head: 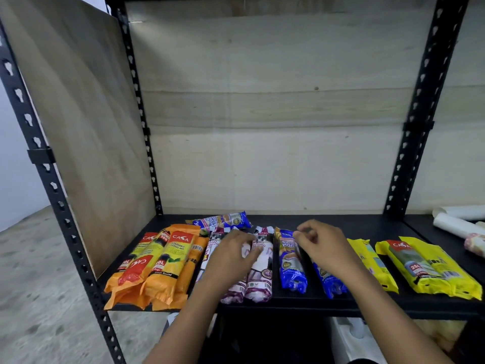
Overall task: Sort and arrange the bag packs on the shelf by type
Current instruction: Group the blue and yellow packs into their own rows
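Note:
Bag packs lie in groups on the black shelf (367, 224). Several orange packs (162, 266) sit at the left, purple-and-white drawstring packs (259, 279) in the middle, two blue packs (291, 266) right of them, and yellow packs (430, 269) at the right. One more blue pack (223, 220) lies crosswise at the back. My left hand (231, 256) rests flat on the purple-and-white packs, fingers spread. My right hand (322, 245) hovers over the blue packs with its fingers curled; whether it holds anything is unclear.
Black slotted uprights (65, 206) frame the bay, with plywood panels behind and at the left. White paper rolls (456, 224) lie on the neighbouring shelf at the right. The back half of the shelf is bare. A concrete floor shows at the left.

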Demonstrator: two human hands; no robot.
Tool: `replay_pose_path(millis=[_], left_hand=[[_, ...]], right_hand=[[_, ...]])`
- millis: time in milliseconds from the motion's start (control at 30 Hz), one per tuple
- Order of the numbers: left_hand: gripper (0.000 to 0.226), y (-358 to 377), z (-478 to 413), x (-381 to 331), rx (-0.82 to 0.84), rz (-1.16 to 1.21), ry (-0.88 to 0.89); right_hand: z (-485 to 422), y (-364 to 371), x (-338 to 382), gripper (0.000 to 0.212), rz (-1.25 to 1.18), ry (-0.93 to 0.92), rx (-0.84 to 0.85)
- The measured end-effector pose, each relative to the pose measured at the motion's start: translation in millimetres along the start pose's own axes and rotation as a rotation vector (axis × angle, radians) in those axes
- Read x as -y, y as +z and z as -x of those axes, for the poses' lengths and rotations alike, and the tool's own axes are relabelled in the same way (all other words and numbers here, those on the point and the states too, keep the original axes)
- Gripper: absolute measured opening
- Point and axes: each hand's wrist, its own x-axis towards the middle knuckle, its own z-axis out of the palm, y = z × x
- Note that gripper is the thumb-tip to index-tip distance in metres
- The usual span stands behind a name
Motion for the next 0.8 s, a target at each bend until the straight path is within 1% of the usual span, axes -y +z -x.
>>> replay_pose_path(millis=[67, 167, 267, 367, 500, 600, 700, 800], left_hand=[[0.038, -6, -16, 10, -0.036, -0.045, -0.045], [0.033, -12, -38, 17, -0.062, -0.089, -0.109], [0.035, -8, -60, 24, -0.058, -0.128, -0.138], [0.041, 2, -83, 41, -0.02, -0.163, -0.171], [0.049, 12, -110, 62, -0.005, -0.345, -0.165], [0.05, 19, -128, 71, 0.079, -0.421, -0.207], [0.045, 23, -142, 80, 0.178, -0.464, -0.257], [0.048, 28, -147, 81, 0.185, -0.51, -0.287]], right_hand=[[7, 5, 3, 0.016, -0.002, -0.011, -0.009], [13, 8, 7, 0.01, -0.005, -0.011, -0.018], [17, 15, 3, 0.016, 0.011, -0.026, -0.039], [19, 25, -10, 0.023, 0.058, -0.034, -0.058], [24, 35, -22, 0.027, 0.126, -0.058, -0.067], [28, 40, -22, 0.026, 0.144, -0.096, -0.086], [30, 45, -22, 0.026, 0.187, -0.138, -0.11], [31, 48, -25, 0.024, 0.237, -0.16, -0.122]])
